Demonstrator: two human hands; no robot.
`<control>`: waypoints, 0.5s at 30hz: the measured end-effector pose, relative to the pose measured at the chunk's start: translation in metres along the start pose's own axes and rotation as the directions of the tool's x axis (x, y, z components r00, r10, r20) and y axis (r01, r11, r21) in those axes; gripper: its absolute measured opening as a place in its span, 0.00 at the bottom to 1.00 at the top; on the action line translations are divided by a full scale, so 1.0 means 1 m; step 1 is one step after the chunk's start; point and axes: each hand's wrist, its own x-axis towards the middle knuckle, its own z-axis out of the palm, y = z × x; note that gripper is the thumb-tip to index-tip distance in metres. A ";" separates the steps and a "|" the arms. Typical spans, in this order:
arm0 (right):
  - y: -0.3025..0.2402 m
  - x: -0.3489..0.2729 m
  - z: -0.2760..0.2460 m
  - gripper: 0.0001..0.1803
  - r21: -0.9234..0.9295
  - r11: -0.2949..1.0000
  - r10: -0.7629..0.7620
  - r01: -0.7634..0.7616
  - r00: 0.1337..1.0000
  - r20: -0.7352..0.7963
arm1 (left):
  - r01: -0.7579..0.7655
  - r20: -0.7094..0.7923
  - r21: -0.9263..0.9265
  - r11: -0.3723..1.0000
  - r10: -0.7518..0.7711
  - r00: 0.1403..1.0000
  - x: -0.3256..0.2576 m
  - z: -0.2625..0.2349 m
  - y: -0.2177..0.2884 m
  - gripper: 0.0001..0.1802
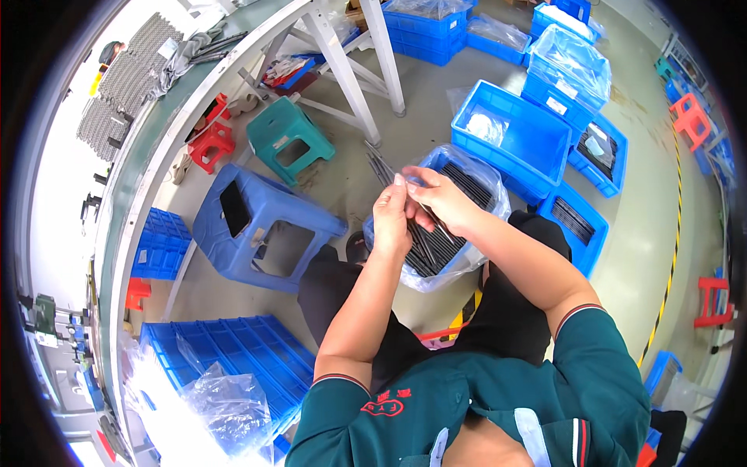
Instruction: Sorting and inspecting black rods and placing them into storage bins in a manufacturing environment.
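Observation:
My left hand (393, 216) is closed round a few thin dark rods (379, 165), whose ends stick out beyond the fingers, up and to the left. My right hand (445, 198) meets it from the right with fingers curled, and a slim rod runs out beneath its palm. Both hands are over a blue bin lined with a clear plastic bag (500, 204), set in front of my knees. Many black rods (424, 255) lie in that bin, roughly side by side. The fingertips partly hide one another.
A blue stool (272, 201) bearing a black phone (234, 208) stands at the left, with a green stool (289, 138) behind it. Blue crates (510, 136) are grouped at the right, some holding rods. A long workbench (167, 117) runs along the left.

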 end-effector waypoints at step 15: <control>0.000 0.043 -0.046 0.16 -0.121 0.986 -0.139 0.113 0.961 -0.241 | 0.285 0.086 0.190 0.939 -0.305 0.948 -0.004 -0.002 -0.012 0.18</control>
